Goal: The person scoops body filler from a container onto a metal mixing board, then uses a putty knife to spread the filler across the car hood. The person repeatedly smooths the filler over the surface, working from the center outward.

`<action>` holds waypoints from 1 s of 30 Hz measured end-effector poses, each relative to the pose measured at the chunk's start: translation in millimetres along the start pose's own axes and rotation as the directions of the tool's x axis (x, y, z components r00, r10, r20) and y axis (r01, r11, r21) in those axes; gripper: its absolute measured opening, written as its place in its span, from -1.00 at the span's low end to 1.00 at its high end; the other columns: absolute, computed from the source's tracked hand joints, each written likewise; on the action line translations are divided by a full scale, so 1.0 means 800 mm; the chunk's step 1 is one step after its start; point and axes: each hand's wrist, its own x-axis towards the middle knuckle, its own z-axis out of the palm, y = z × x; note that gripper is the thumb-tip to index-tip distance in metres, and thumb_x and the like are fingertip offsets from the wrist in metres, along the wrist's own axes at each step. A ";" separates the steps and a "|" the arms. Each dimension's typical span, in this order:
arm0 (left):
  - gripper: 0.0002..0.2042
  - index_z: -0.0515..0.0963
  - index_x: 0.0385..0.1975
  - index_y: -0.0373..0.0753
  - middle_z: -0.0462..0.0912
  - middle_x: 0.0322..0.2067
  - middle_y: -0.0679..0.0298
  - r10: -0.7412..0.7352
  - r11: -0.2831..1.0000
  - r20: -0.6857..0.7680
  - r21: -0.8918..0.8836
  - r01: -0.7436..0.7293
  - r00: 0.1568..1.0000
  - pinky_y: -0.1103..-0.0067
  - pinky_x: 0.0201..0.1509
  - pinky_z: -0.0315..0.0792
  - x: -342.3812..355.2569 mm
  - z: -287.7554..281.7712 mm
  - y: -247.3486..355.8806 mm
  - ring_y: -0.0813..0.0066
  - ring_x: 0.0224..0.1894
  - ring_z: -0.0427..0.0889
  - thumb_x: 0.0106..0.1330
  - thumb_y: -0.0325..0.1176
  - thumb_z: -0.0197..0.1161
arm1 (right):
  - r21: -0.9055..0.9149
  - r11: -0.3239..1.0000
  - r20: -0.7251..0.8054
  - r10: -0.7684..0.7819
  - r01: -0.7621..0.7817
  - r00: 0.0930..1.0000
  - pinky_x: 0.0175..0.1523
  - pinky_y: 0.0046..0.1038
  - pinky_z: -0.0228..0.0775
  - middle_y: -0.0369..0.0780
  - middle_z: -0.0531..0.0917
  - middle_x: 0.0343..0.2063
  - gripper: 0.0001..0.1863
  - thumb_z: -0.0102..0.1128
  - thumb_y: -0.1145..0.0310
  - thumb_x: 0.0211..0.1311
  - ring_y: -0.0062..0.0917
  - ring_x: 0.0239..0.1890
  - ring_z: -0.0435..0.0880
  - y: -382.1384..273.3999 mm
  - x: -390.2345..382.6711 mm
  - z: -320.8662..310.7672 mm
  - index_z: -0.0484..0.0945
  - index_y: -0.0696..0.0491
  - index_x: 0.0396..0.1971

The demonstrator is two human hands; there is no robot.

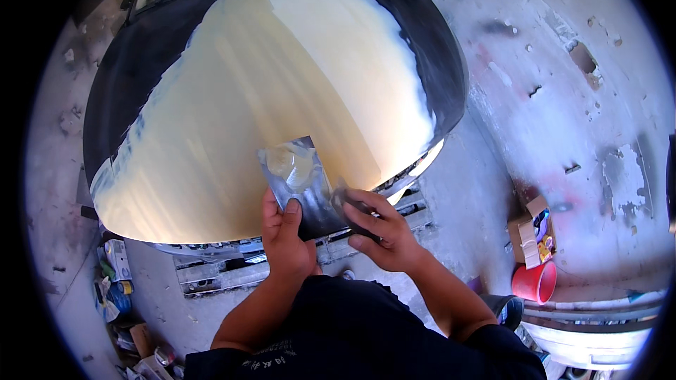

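Note:
My left hand [287, 239] grips a dark flat mixing plate [318, 204] by its near end, thumb on top. A dollop of pale yellow body filler [292, 167] lies on the far half of that plate. In my right hand [389, 232] is a dark spreader [357, 214], its edge close to the plate's right side; whether the two touch I cannot tell. Beyond both hands spreads a dark car hood [439, 49], its middle widely coated with cream and yellow filler [211, 134]. One band of the coat is deeper yellow than the part to its right.
A wooden pallet [211, 278] lies below the car's front. To the right stand a red bucket [534, 283], an opened cardboard box [522, 239] with small items and a dark bucket [508, 309]. Bags and boxes [116, 274] crowd the lower left. The grey floor [549, 134] is stained and patchy.

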 end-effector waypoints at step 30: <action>-0.57 0.19 0.17 -0.36 0.41 0.04 0.16 0.156 0.947 -0.015 0.287 -0.146 0.988 0.44 0.20 0.25 0.074 -0.122 -0.020 0.38 0.07 0.41 0.27 -0.55 -0.02 | -0.715 0.597 -0.131 0.396 -0.363 0.909 0.16 -0.02 0.06 -0.25 0.21 0.20 -0.43 0.11 0.42 0.01 -0.06 0.16 0.15 0.080 -0.068 0.011 0.35 -0.17 0.12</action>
